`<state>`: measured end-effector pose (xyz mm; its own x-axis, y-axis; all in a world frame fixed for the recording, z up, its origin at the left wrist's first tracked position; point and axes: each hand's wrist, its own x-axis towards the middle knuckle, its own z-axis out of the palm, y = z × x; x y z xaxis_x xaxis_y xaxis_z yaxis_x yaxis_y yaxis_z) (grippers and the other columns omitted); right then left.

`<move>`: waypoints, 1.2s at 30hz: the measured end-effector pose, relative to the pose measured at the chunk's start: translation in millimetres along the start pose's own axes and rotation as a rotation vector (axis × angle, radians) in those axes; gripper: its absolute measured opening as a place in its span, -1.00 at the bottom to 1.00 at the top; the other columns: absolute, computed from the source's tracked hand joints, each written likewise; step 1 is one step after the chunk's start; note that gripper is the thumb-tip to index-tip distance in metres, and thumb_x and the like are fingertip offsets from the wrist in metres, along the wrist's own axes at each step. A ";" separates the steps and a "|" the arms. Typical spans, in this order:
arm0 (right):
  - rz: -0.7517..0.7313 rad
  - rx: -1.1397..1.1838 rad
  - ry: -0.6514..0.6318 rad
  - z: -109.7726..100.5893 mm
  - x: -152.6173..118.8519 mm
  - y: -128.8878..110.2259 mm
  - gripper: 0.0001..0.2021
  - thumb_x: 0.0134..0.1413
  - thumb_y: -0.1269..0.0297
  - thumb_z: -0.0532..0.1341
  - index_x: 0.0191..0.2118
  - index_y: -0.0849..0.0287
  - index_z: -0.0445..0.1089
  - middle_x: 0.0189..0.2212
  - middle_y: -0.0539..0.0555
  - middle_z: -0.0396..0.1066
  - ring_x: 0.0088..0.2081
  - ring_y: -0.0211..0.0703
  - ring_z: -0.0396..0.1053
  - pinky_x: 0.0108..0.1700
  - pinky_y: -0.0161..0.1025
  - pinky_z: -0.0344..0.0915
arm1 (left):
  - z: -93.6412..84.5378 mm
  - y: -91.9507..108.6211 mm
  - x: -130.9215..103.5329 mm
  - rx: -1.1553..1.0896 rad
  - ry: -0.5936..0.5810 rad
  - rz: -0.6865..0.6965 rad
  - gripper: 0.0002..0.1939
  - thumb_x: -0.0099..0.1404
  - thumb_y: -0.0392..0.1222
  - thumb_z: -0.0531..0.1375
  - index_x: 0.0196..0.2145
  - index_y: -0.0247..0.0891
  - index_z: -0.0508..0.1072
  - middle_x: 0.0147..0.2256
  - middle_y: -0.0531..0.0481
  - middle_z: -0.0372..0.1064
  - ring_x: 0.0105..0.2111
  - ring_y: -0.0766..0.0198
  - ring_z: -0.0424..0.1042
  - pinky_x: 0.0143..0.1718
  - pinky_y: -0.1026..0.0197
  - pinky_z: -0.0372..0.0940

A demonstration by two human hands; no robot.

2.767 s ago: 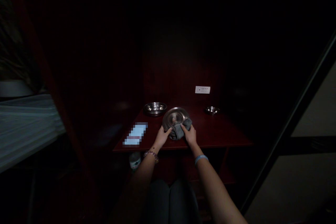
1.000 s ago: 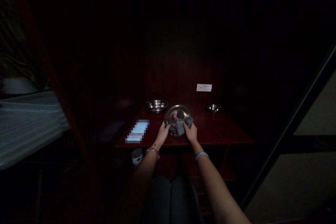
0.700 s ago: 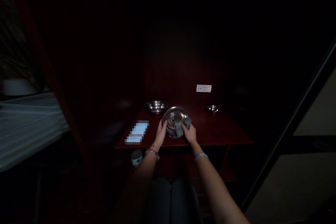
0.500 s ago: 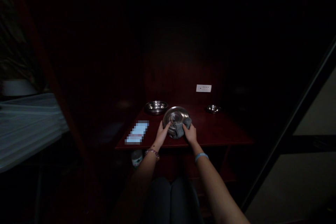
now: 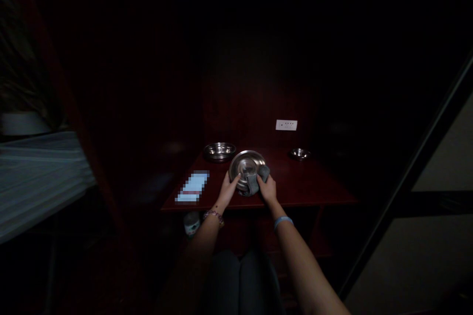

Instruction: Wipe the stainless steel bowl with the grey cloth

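Observation:
A round steel bowl (image 5: 244, 162) is tilted up above the front part of the dark red desk, its underside apparently facing me. My left hand (image 5: 228, 191) grips its lower left rim, thumb on the near face. On the lower right side, my right hand (image 5: 268, 189) pinches a grey cloth (image 5: 252, 184) against the bowl. The cloth wraps round the bowl's lower edge. Fingers behind the bowl are hidden.
Stacked steel bowls (image 5: 219, 151) stand at the desk's (image 5: 314, 182) back left, a small steel bowl (image 5: 300, 154) at back right. A blurred-out bright rectangle (image 5: 192, 187) lies front left. Below the desk is a bottle (image 5: 191, 224). A white socket (image 5: 286, 125) is on the back wall.
Both hands keep their hold on the bowl and cloth, almost unmoved. The whole view has shifted very slightly.

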<state>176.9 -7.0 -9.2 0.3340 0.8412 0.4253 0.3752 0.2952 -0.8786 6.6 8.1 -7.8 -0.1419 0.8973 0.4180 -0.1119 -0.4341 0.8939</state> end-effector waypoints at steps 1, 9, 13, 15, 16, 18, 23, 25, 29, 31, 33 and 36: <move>-0.001 0.002 -0.001 -0.2 -0.1 -0.1 -0.67 0.14 0.10 0.21 -0.09 0.21 0.50 -0.17 0.19 0.57 -0.13 -0.05 0.51 -0.05 -0.22 0.38 | 0.2 0.5 -0.4 0.001 0.003 -0.001 -0.53 0.23 -0.12 0.27 0.08 -0.25 0.39 0.10 -0.18 0.43 0.13 0.08 0.40 0.26 0.00 0.15; -0.010 -0.010 -0.003 -1.8 -0.6 -3.0 -0.69 0.15 0.10 0.21 -0.12 0.20 0.51 -0.18 0.18 0.57 -0.14 -0.06 0.52 -0.06 -0.25 0.38 | 1.6 4.3 -1.7 0.018 0.015 -0.019 -0.54 0.24 -0.15 0.27 0.08 -0.24 0.38 0.11 -0.17 0.43 0.14 0.10 0.39 0.28 0.01 0.14; -0.002 -0.016 0.001 -2.6 -1.6 -5.2 -0.69 0.14 0.10 0.22 -0.14 0.21 0.51 -0.18 0.21 0.57 -0.14 -0.03 0.52 -0.07 -0.24 0.39 | 1.2 4.9 -1.9 0.016 0.011 -0.020 -0.54 0.23 -0.16 0.27 0.08 -0.25 0.37 0.10 -0.17 0.43 0.13 0.11 0.40 0.27 0.01 0.14; 0.001 -0.009 0.003 -2.8 -1.9 -5.8 -0.68 0.14 0.09 0.22 -0.13 0.21 0.51 -0.19 0.21 0.57 -0.15 -0.03 0.52 -0.07 -0.22 0.39 | 0.9 5.7 -2.6 0.025 0.013 -0.021 -0.54 0.23 -0.14 0.27 0.07 -0.24 0.38 0.10 -0.16 0.43 0.13 0.10 0.40 0.27 0.01 0.15; 0.001 -0.004 0.002 -2.8 -1.9 -5.9 -0.68 0.14 0.09 0.22 -0.12 0.21 0.51 -0.19 0.20 0.57 -0.16 -0.04 0.52 -0.08 -0.22 0.39 | 0.7 6.2 -3.0 0.031 0.014 -0.023 -0.54 0.23 -0.13 0.28 0.07 -0.24 0.38 0.10 -0.16 0.43 0.13 0.10 0.40 0.27 0.01 0.15; -0.004 0.008 -0.001 -2.7 -1.7 -5.4 -0.68 0.13 0.09 0.23 -0.11 0.20 0.51 -0.19 0.18 0.57 -0.16 -0.05 0.51 -0.08 -0.22 0.39 | 0.3 6.9 -3.6 0.042 0.014 -0.024 -0.53 0.22 -0.10 0.29 0.07 -0.23 0.38 0.09 -0.17 0.43 0.13 0.10 0.40 0.26 0.01 0.16; -0.001 0.011 -0.010 -1.3 -0.1 -2.5 -0.68 0.13 0.09 0.23 -0.12 0.20 0.51 -0.19 0.18 0.57 -0.14 -0.05 0.51 -0.07 -0.24 0.39 | -0.7 5.5 -2.5 0.052 0.013 -0.027 -0.51 0.20 -0.08 0.30 0.06 -0.24 0.38 0.07 -0.17 0.44 0.14 0.08 0.38 0.26 0.01 0.16; 0.004 0.001 -0.009 -0.6 0.5 -1.3 -0.68 0.13 0.09 0.22 -0.12 0.21 0.50 -0.18 0.19 0.57 -0.14 -0.03 0.51 -0.06 -0.21 0.39 | -1.1 4.0 -1.6 0.044 0.010 -0.029 -0.52 0.20 -0.10 0.29 0.06 -0.25 0.38 0.06 -0.18 0.44 0.13 0.07 0.38 0.26 0.00 0.16; -0.004 0.004 -0.001 0.0 0.8 -0.5 -0.68 0.13 0.09 0.22 -0.12 0.21 0.51 -0.18 0.20 0.56 -0.14 -0.02 0.51 -0.05 -0.19 0.39 | -1.5 3.5 -1.5 0.032 0.004 -0.020 -0.53 0.20 -0.13 0.28 0.06 -0.27 0.37 0.06 -0.19 0.44 0.13 0.08 0.39 0.26 0.00 0.16; -0.008 0.015 0.001 -0.2 0.5 -0.8 -0.68 0.12 0.09 0.23 -0.12 0.21 0.50 -0.19 0.19 0.57 -0.15 -0.03 0.51 -0.07 -0.21 0.40 | -1.3 4.9 -2.3 0.037 0.008 -0.018 -0.53 0.20 -0.13 0.28 0.06 -0.26 0.37 0.06 -0.18 0.44 0.13 0.08 0.38 0.26 0.01 0.15; -0.011 0.023 -0.002 -0.5 -0.1 -1.5 -0.68 0.12 0.10 0.23 -0.11 0.20 0.50 -0.18 0.17 0.57 -0.14 -0.04 0.51 -0.07 -0.22 0.40 | -0.8 6.4 -3.0 0.047 0.017 -0.022 -0.53 0.21 -0.13 0.28 0.06 -0.24 0.37 0.07 -0.16 0.44 0.13 0.08 0.38 0.26 0.01 0.15; -0.011 0.014 -0.006 -0.9 -0.7 -2.3 -0.68 0.13 0.11 0.22 -0.09 0.19 0.50 -0.17 0.17 0.57 -0.13 -0.05 0.51 -0.07 -0.22 0.39 | -0.3 6.4 -3.0 0.059 0.030 -0.032 -0.52 0.21 -0.11 0.29 0.07 -0.22 0.37 0.08 -0.15 0.43 0.12 0.09 0.39 0.26 0.01 0.16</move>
<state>176.6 -8.7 -7.3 0.3250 0.8402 0.4341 0.3666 0.3112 -0.8768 6.1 2.7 -3.4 -0.1689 0.9074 0.3848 -0.0585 -0.3989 0.9151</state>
